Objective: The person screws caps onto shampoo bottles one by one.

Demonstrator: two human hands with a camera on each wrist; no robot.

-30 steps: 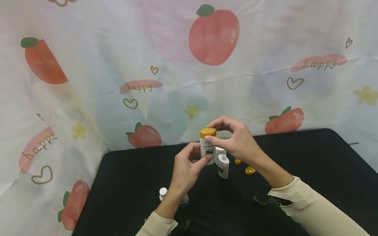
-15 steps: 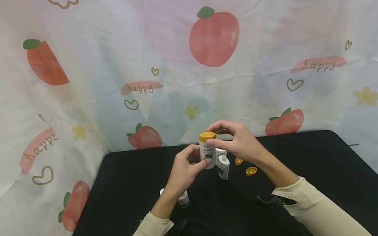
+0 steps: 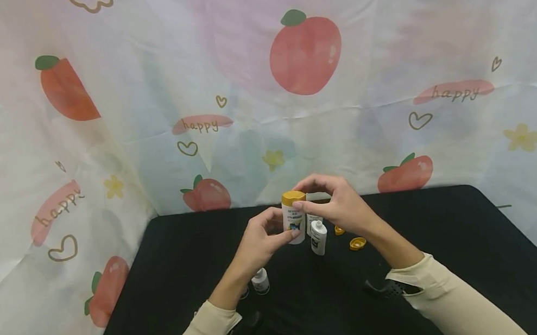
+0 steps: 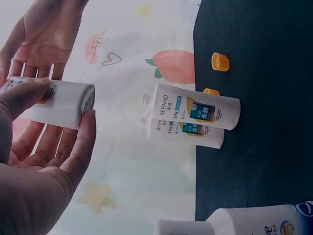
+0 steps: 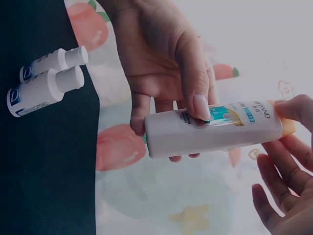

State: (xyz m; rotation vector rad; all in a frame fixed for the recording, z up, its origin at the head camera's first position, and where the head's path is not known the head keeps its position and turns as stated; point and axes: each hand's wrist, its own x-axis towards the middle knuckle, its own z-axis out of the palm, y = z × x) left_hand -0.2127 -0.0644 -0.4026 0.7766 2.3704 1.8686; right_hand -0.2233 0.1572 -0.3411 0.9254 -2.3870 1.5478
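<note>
A white shampoo bottle point(image 3: 294, 224) with a yellow cap point(image 3: 293, 196) is held upright above the far part of the table. My left hand point(image 3: 259, 239) grips its lower body, thumb across the label, as the right wrist view shows closely. At the top, my right hand point(image 3: 338, 204) pinches the yellow cap between thumb and fingers. Just behind and to the right stand two capless white bottles of the same make, the nearer bottle point(image 3: 318, 237) partly covering the farther bottle point(image 4: 215, 138). Two loose yellow caps, a near cap point(image 3: 357, 243) and a far cap point(image 3: 339, 230), lie right of them.
Two white-capped bottles, one bottle point(image 3: 260, 282) partly seen past my left forearm, stand on the black table point(image 3: 313, 315); the right wrist view shows the other bottle point(image 5: 51, 62) beside it. A printed cloth point(image 3: 237, 56) hangs behind the table.
Both hands and the shampoo bottle have come down slightly, with the bottle a little to the left. The grip on the body and the cap stays the same.
</note>
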